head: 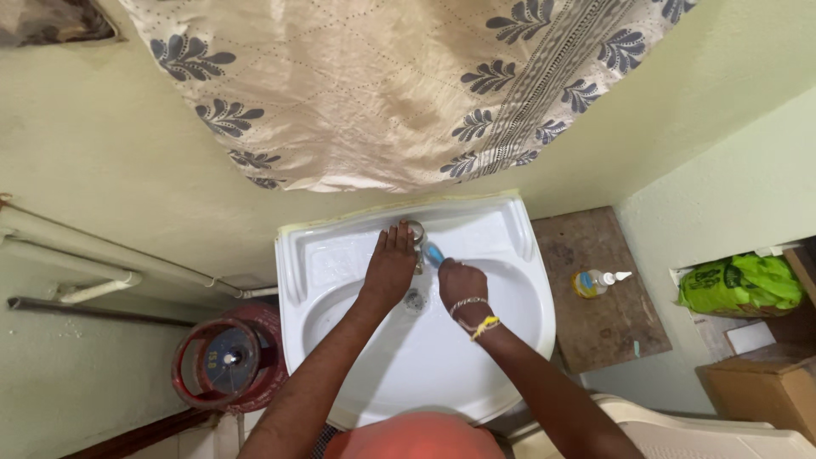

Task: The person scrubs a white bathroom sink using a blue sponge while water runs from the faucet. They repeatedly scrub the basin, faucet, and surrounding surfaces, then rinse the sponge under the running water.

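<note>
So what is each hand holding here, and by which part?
The right hand grips a small blue object; the held part is hidden. The left hand rests on the tap.

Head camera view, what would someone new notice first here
The white sink at centre, where the left hand rests on the tap and the right hand holds a small blue object beside it. Above hangs a cream curtain with blue leaf prints. A red gas cylinder stands lower left, and a pump bottle lies on a wooden board to the right.
</note>
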